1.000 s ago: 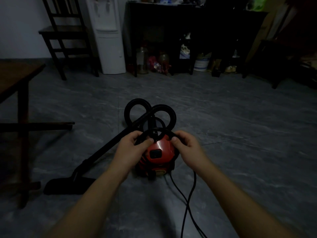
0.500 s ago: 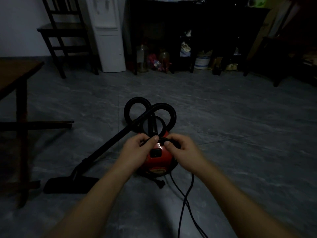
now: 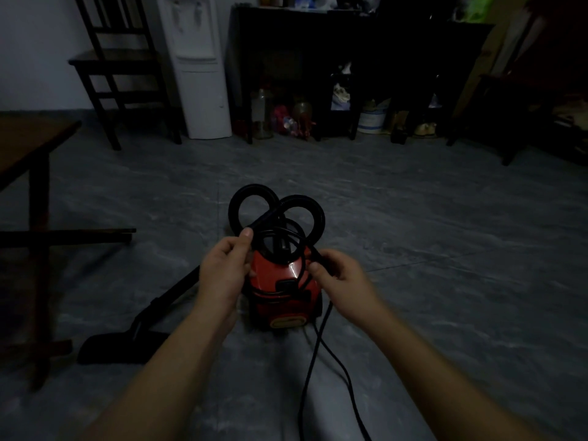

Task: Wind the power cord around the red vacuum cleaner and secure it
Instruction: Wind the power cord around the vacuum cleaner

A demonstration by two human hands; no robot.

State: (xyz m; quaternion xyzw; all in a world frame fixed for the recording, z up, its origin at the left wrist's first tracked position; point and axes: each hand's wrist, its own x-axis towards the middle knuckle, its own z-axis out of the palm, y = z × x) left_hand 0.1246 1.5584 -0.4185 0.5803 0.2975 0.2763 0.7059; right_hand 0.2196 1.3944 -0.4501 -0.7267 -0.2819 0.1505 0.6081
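Observation:
The red vacuum cleaner [image 3: 284, 297] stands on the grey floor in the middle of the head view. Behind it the black hose [image 3: 254, 198] curls in two loops. The black power cord [image 3: 315, 354] forms a loop over the vacuum's top and trails down to the frame's bottom edge in two strands. My left hand [image 3: 227, 268] pinches the cord loop at the vacuum's upper left. On the right side, my right hand [image 3: 342, 278] grips the cord between thumb and fingers.
The black wand and floor nozzle [image 3: 121, 343] lie on the floor left of the vacuum. A wooden table [image 3: 35, 144] stands at left. At the back are a dark chair [image 3: 121, 62], a white water dispenser [image 3: 199, 65] and a dark shelf [image 3: 350, 58] with jars.
My hands moved apart from the vacuum's top centre. The left rose to the upper left, the right went to the right side, and the cord loop between them widened.

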